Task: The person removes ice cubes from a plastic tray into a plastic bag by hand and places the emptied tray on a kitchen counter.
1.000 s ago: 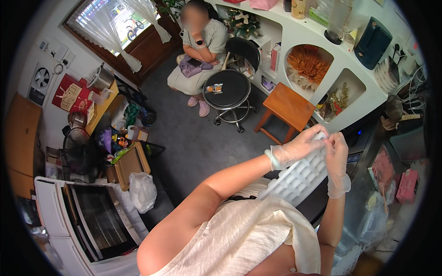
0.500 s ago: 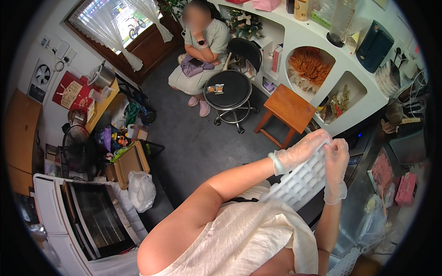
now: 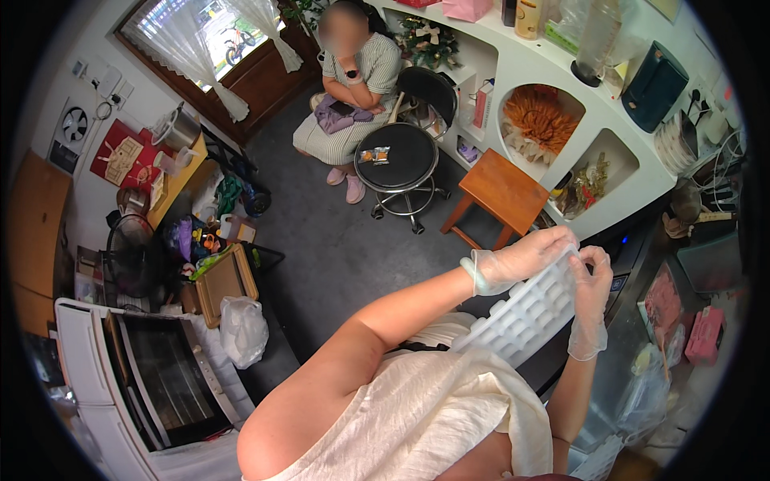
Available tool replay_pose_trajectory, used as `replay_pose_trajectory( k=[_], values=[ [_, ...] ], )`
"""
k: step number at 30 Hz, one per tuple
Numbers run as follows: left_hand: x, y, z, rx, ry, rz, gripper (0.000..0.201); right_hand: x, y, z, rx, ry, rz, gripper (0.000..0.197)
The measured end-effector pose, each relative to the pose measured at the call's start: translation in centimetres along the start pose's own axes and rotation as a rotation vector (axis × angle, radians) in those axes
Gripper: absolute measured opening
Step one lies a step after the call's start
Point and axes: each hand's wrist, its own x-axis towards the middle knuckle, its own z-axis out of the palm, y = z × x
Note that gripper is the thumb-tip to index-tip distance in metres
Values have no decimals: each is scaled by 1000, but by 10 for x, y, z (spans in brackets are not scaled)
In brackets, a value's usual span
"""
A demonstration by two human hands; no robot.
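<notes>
A white plastic tray mould [image 3: 525, 322] with rows of square bumps slants in front of my body. Its lower end is hidden behind my cream top. At its upper edge, my left hand [image 3: 529, 255] is closed on the rim, wearing a clear glove with a pale green bangle at the wrist. Close beside it, my right hand [image 3: 590, 293], also in a clear glove, has its fingers bent and pinched at the same corner of the tray.
Right of me runs a metal worktop [image 3: 597, 410] with plastic bags [image 3: 644, 393] and a pink box [image 3: 706, 335]. Ahead stand a wooden stool [image 3: 504, 191] and a black swivel chair [image 3: 397, 160]. A person [image 3: 353, 96] sits beyond. An oven [image 3: 170, 377] is at left.
My right hand has shifted very slightly to the right, and the view has tilted a little. Both hands stay on the tray mould's upper edge.
</notes>
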Motion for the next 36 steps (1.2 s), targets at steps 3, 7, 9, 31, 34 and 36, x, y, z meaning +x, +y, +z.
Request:
replay_pose_trajectory(
  k=[3, 7, 9, 31, 34, 36],
  values=[
    [-5, -9, -5, -20, 64, 39, 19, 1, 6, -7, -173, -10, -30, 13],
    [-6, -4, -4, -19, 69, 31, 19, -5, 33, -28, -45, -38, 117, 14],
    [-4, 5, -1, 13, 70, 42, 19, -7, 34, -30, -3, -21, 126, 14],
    [1, 32, -7, 147, -18, 89, 29, -72, 45, 7, 499, 360, 522, 17],
    [-1, 30, -14, 160, -16, 65, 34, -93, 43, 19, 455, 318, 588, 15],
    [-2, 30, -16, 186, -26, 71, 38, -105, 46, 22, 442, 279, 628, 12]
  ],
)
